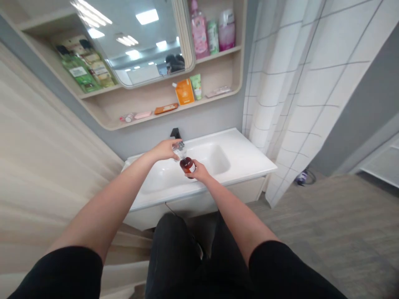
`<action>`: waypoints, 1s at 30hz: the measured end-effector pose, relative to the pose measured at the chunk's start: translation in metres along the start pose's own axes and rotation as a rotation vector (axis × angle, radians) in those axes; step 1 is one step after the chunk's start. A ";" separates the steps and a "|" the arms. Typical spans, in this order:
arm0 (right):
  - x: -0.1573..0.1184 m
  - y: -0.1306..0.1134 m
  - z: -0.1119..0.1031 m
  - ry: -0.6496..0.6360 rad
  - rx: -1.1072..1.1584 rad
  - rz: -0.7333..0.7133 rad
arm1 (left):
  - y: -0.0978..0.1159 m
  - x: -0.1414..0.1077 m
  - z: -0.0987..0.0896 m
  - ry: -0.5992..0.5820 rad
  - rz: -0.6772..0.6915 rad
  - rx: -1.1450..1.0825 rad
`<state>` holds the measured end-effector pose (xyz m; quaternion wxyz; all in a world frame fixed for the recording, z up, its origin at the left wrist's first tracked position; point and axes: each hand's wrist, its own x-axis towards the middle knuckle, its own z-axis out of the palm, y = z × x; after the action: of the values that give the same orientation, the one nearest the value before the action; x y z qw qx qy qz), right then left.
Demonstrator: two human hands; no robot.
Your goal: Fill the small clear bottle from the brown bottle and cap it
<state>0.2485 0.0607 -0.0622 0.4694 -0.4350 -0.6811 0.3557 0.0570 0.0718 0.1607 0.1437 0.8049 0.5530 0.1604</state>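
Over a white washbasin, my right hand is closed around a small amber bottle with a white label. My left hand grips a clear, transparent piece at the top of that bottle. I cannot tell whether this piece is a cap, a pump or a separate bottle. The amber bottle tilts, with its top toward my left hand. Both hands hide part of the bottle and the clear piece.
A black faucet stands behind the basin. Above it, wooden shelves hold toiletries around a mirror. A white checked shower curtain hangs to the right, and a pale wooden panel runs along the left.
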 end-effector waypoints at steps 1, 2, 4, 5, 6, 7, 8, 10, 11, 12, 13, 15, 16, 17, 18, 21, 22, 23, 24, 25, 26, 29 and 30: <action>0.000 0.001 0.000 0.003 -0.002 0.003 | 0.002 0.001 -0.001 -0.004 0.001 0.002; 0.000 0.001 0.000 0.004 -0.003 0.005 | 0.004 0.002 -0.001 -0.009 -0.001 0.007; 0.001 0.003 0.001 0.005 -0.001 0.003 | 0.008 0.004 -0.003 -0.025 -0.003 0.022; 0.001 0.004 0.001 0.005 -0.002 0.002 | 0.010 0.004 -0.003 -0.033 -0.001 0.032; 0.001 0.005 0.002 0.006 -0.005 -0.003 | 0.012 0.005 -0.004 -0.040 0.002 0.044; 0.002 0.006 0.002 0.006 -0.008 -0.010 | 0.014 0.006 -0.004 -0.047 0.005 0.056; 0.002 0.007 0.003 0.007 -0.010 -0.018 | 0.015 0.007 -0.005 -0.053 0.008 0.064; 0.003 0.010 0.004 0.009 -0.011 -0.026 | 0.016 0.008 -0.005 -0.060 0.010 0.067; 0.003 0.011 0.005 0.008 -0.011 -0.026 | 0.016 0.009 -0.005 -0.062 0.012 0.060; 0.003 0.012 0.005 0.008 -0.011 -0.022 | 0.016 0.010 -0.005 -0.062 0.016 0.052; 0.004 0.012 0.005 0.008 -0.011 -0.017 | 0.016 0.010 -0.005 -0.062 0.022 0.048; 0.003 0.012 0.005 0.006 -0.013 -0.015 | 0.015 0.012 -0.005 -0.068 0.039 0.052; 0.003 0.012 0.005 0.006 -0.014 -0.015 | 0.014 0.012 -0.005 -0.073 0.049 0.058; 0.003 0.012 0.005 0.006 -0.015 -0.016 | 0.014 0.012 -0.005 -0.080 0.059 0.067; 0.003 0.012 0.005 0.006 -0.017 -0.016 | 0.013 0.013 -0.005 -0.085 0.064 0.075; 0.003 0.010 0.004 0.000 -0.031 0.001 | 0.011 0.011 -0.004 -0.078 0.045 0.077; 0.003 0.009 0.003 -0.001 -0.033 0.002 | 0.011 0.010 -0.004 -0.070 0.034 0.067; 0.002 0.009 0.003 -0.003 -0.034 0.002 | 0.010 0.009 -0.004 -0.059 0.022 0.053; 0.002 0.008 0.003 -0.005 -0.034 0.001 | 0.009 0.008 -0.003 -0.048 0.014 0.037; 0.002 0.008 0.003 -0.007 -0.034 -0.001 | 0.008 0.006 -0.003 -0.037 0.009 0.021; 0.002 0.007 0.002 -0.008 -0.034 -0.003 | 0.006 0.004 -0.002 -0.027 0.004 0.004; 0.002 0.006 0.001 -0.014 -0.041 -0.001 | -0.003 -0.005 0.000 -0.001 -0.024 -0.053; 0.001 0.006 0.001 -0.015 -0.043 0.001 | -0.008 -0.009 0.002 0.010 -0.035 -0.081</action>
<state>0.2490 0.0643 -0.0674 0.4547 -0.4426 -0.6919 0.3443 0.0484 0.0662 0.1552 0.1761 0.7878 0.5609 0.1838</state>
